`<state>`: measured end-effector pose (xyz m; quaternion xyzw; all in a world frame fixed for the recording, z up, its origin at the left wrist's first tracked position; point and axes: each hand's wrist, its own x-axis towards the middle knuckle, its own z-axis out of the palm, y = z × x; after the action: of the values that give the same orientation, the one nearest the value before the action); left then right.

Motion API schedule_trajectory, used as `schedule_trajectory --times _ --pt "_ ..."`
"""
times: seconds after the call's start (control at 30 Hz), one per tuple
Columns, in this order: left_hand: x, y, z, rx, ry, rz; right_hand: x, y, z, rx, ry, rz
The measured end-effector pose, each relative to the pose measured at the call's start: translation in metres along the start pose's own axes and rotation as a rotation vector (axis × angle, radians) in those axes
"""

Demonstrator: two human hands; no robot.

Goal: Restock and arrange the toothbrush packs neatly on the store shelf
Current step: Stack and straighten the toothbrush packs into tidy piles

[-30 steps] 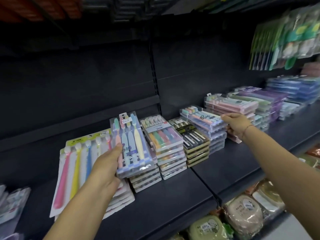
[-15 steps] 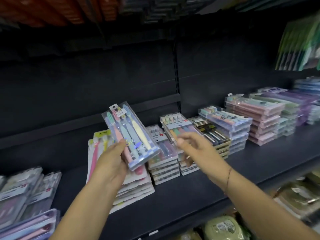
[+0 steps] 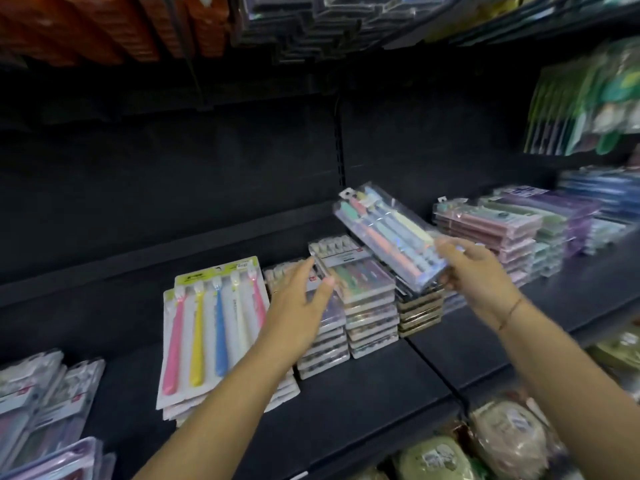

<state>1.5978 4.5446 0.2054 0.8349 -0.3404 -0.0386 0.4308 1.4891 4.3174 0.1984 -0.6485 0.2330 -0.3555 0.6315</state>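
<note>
Item one: clear toothbrush pack (image 3: 389, 237), which I am holding in my right hand (image 3: 476, 275), fingers and thumb clamping its near end. It is hanging tilted in the air above the stacks, far end raised toward the shelf's back wall, touching none of them.

Item two: my left hand (image 3: 299, 306), which I am keeping open with fingers spread, carrying nothing. Its fingertips are reaching the top of the clear-boxed stack (image 3: 363, 292); whether they are touching it I cannot tell.

Item three: black shelf (image 3: 363, 386), on which all stock is lying. From the left I am seeing a flat carded stack (image 3: 211, 327) with pink, yellow and blue brushes, the clear-boxed stacks, a dark-and-tan stack (image 3: 419, 310), then pink stacks (image 3: 491, 233) and purple ones (image 3: 568, 216) farther right.
</note>
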Motion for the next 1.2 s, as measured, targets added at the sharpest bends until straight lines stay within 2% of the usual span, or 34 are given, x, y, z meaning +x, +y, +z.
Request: schedule_trajectory --times 0.13,0.27,0.4,0.53,0.77,0.87,0.93,1.0,1.03,1.07,1.13,1.2 --pt "0.031 -0.005 0.026 0.359 -0.135 0.136 0.067 0.004 -0.057 -0.09 0.221 0.104" --pt "0.039 -0.01 0.045 0.543 -0.203 0.176 0.106 0.014 -0.077 -0.283 0.24 0.16" --pt "0.039 -0.019 0.051 0.509 -0.164 0.185 0.114 0.02 -0.067 -0.415 0.177 0.081" --pt "0.039 -0.022 0.052 0.469 -0.163 0.187 0.114 0.026 -0.055 -0.396 0.09 0.066" --pt "0.04 -0.022 0.054 0.471 -0.159 0.19 0.114 0.028 -0.052 -0.427 0.057 0.063" --pt "0.036 -0.018 0.047 0.479 -0.165 0.186 0.106 0.024 -0.049 -0.514 0.106 0.066" --pt "0.027 -0.018 0.033 0.466 -0.138 0.18 0.096 0.021 -0.041 -0.686 0.199 -0.01" --pt "0.011 -0.024 0.007 0.465 -0.087 0.184 0.074 0.015 -0.019 -0.812 0.311 -0.208" --pt "-0.001 -0.031 -0.009 0.47 -0.052 0.185 0.056 0.01 -0.002 -0.796 0.322 -0.326" --pt "-0.016 -0.039 -0.028 0.469 -0.015 0.179 0.034 0.003 0.019 -0.729 0.288 -0.427" --pt "-0.05 -0.061 -0.07 0.447 0.07 0.147 -0.018 -0.01 0.067 -0.552 0.103 -0.541" --pt "-0.09 -0.087 -0.113 0.426 0.158 0.08 -0.076 -0.02 0.119 -0.362 -0.166 -0.499"
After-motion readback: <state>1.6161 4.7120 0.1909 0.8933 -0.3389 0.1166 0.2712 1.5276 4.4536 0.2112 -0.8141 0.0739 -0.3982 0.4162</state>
